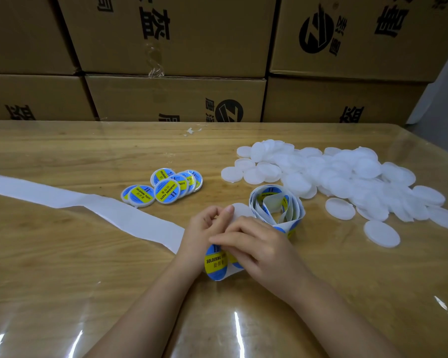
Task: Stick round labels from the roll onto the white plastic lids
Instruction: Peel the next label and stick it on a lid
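- Two hands meet at the grip: the left hand (207, 228) pinches a blank white round plastic lid (241, 212), and the right hand (261, 250) pinches a blue-and-yellow round label (215, 263).
- Lid lies just beyond the label, touching the left thumb.
- Loose label roll (277, 202) sits just beyond the right hand.

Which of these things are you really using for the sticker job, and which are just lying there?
For the job:
label roll, plain white lids, labelled lids, left hand, right hand.

Just lying about:
used backing strip, paper scraps, cardboard boxes.
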Demonstrator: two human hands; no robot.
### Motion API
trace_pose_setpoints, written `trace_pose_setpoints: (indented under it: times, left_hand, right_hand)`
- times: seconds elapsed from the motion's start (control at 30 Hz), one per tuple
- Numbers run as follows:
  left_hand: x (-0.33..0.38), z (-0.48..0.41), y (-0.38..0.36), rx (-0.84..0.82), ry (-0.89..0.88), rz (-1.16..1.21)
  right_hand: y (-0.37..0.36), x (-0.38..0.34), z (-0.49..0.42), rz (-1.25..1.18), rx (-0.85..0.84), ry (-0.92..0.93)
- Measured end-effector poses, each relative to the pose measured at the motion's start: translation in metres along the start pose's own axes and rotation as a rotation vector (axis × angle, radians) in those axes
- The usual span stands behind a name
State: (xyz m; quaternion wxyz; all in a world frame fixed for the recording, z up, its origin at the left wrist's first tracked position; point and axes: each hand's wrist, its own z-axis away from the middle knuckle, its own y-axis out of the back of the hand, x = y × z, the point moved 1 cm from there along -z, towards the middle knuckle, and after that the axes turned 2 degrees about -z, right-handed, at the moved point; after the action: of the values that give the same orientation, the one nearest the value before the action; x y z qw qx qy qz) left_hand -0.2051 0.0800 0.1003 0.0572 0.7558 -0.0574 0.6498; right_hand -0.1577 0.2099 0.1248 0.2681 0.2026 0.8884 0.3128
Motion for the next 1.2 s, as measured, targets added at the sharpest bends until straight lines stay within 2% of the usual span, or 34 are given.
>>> trace_pose_setpoints:
  times: [0.2, 0.6, 0.73, 0.83, 1.0, 1.2]
  left_hand:
    - [-0.002, -0.002, 0.002, 0.039, 0.001, -0.075]
    - [-0.004, -0.003, 0.004, 0.112, 0.077, -0.042]
    - [-0.005, -0.003, 0.002, 0.054, 0.078, -0.076]
    - [-0.005, -0.004, 0.004, 0.052, 0.064, -0.003]
    - [-0.004, -0.004, 0.009, 0.040, 0.079, 0.050]
    - [0.001, -0.001, 0.005, -0.050, 0.104, 0.187]
  right_hand:
    - [0.001, 0.004, 0.001, -0.045, 0.068, -0.016]
    - [0.006, 0.014, 0.002, -0.268, 0.333, -0.213]
    - [0.013, 0.014, 0.000, -0.405, 0.455, -0.340]
    - [0.017, 0.017, 0.001, -0.470, 0.542, -0.496]
    - [0.021, 0.021, 0.004, -0.329, 0.614, -0.630]
    - [0.019, 0.018, -0.001, -0.114, 0.518, -0.616]
